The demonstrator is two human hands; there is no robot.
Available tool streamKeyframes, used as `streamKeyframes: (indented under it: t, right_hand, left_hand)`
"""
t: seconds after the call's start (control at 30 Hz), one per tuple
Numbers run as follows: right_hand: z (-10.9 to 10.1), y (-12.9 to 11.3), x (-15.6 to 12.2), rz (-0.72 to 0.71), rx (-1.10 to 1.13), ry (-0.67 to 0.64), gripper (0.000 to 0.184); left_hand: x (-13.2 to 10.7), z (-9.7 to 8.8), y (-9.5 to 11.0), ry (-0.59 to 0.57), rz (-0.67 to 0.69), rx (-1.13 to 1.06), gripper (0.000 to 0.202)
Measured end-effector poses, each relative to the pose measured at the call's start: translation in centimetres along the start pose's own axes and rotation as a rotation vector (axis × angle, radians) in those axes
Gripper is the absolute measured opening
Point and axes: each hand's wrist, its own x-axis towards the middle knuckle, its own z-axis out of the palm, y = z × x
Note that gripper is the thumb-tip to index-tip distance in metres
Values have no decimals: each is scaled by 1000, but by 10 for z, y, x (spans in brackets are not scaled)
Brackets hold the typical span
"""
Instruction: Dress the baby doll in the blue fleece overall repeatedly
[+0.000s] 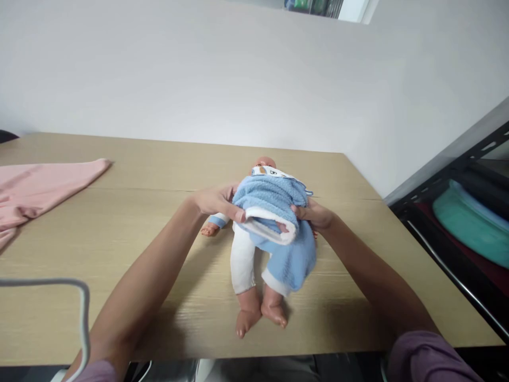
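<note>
A baby doll (244, 260) in white leggings lies on its back on the wooden table, bare feet towards me. Bunched over its middle is a light blue fleece garment (270, 191) with white cuffs, which looks like baby trousers. One cuff gapes towards me, with something skin-coloured showing inside. The other blue leg covers the doll's leg on the right side. My left hand (218, 204) grips the garment at the left, thumb on the open cuff's edge. From the right, my right hand (314, 213) pinches the blue cloth; its fingers are partly hidden.
Pink cloth (43, 188) lies on the table (159, 164) at the left. A grey cable (84, 307) curves past my left forearm. On the right, a black metal rack (445, 254) holds teal cloth (473, 225). A white wall stands behind the table.
</note>
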Motion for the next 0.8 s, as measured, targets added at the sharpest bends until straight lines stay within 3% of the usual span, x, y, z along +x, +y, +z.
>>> streamKeyframes:
  t: [0.1, 0.2, 0.27, 0.43, 0.57, 0.67, 0.8]
  right_hand:
    - [10, -10, -3, 14, 13, 44, 78]
    - [18, -17, -6, -37, -50, 45, 85]
    - [23, -17, -6, -65, -103, 78, 82]
    - [32, -11, 4, -152, -57, 443, 47]
    - [36, -12, 3, -124, -139, 698, 43]
    - [44, -16, -12, -147, -242, 696, 42]
    - [57, -20, -38, -138, -265, 605, 42]
  left_hand:
    - [1, -1, -6, 101, 65, 32, 55]
    - [4, 0, -9, 123, 52, 56, 53]
    - [6, 2, -11, 202, 53, 22, 53]
    - [10, 13, -11, 460, 93, 5, 57]
    - [12, 35, -5, 669, -66, 209, 59]
    - [11, 59, -1, 832, -166, 341, 50]
    - [4, 100, 5, 900, -171, 508, 42]
